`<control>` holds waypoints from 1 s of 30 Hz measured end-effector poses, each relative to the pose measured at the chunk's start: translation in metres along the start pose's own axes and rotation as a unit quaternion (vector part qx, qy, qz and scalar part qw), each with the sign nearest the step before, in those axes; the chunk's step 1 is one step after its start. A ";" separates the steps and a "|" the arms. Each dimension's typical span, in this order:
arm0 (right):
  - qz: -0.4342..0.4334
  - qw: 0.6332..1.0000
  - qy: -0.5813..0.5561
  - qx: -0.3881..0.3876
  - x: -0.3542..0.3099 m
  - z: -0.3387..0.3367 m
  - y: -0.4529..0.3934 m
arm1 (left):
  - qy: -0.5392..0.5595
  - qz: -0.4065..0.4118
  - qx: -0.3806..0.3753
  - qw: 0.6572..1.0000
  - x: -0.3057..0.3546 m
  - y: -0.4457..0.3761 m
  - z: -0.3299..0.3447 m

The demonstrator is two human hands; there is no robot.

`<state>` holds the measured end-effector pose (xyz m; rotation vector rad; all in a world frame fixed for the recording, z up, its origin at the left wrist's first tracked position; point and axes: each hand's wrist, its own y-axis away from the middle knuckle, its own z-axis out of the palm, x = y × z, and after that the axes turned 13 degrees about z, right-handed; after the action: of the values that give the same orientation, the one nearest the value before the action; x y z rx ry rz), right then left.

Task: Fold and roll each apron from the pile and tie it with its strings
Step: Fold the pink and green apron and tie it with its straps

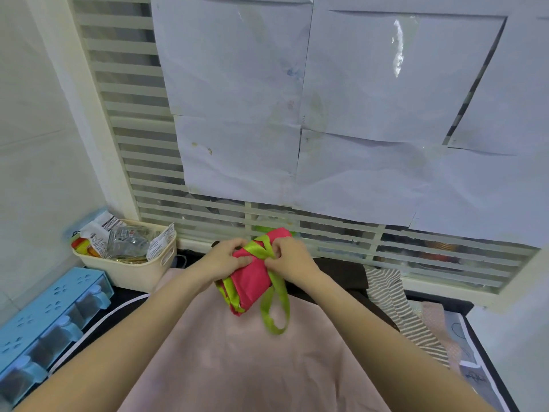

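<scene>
Head view, both hands [228, 258] [289, 258] pinching rolled apron [252, 281], cream basket [133, 269] left, striped cloth [401, 304] right

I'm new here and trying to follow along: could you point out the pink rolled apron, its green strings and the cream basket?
pink rolled apron [249, 285]: head view, on the roll's pink front face.
green strings [274, 316]: head view, on the loop hanging below the roll.
cream basket [133, 273]: head view, on its front wall.
</scene>
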<state>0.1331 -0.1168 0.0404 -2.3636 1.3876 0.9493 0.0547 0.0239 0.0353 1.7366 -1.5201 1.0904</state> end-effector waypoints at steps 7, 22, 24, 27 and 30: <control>0.131 0.858 -0.451 -0.208 0.002 -0.047 0.000 | -0.081 0.090 -0.137 0.983 0.002 0.008 -0.019; 0.118 0.980 -0.161 0.023 0.007 -0.062 -0.001 | -0.324 0.137 -0.002 0.936 0.009 0.001 -0.006; 0.117 0.971 -0.204 0.036 0.006 -0.060 -0.002 | -0.335 0.161 -0.019 0.928 0.013 0.001 -0.005; 0.108 0.945 -0.307 0.019 0.008 -0.060 -0.002 | -0.281 0.188 -0.071 0.939 0.014 0.004 -0.010; 0.097 0.946 -0.310 0.017 0.019 -0.062 -0.005 | -0.160 0.203 -0.099 0.961 0.017 0.010 -0.015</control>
<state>0.1693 -0.1588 0.0752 -1.6831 1.3548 1.5355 0.0420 0.0256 0.0567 1.5537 -2.1798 0.8281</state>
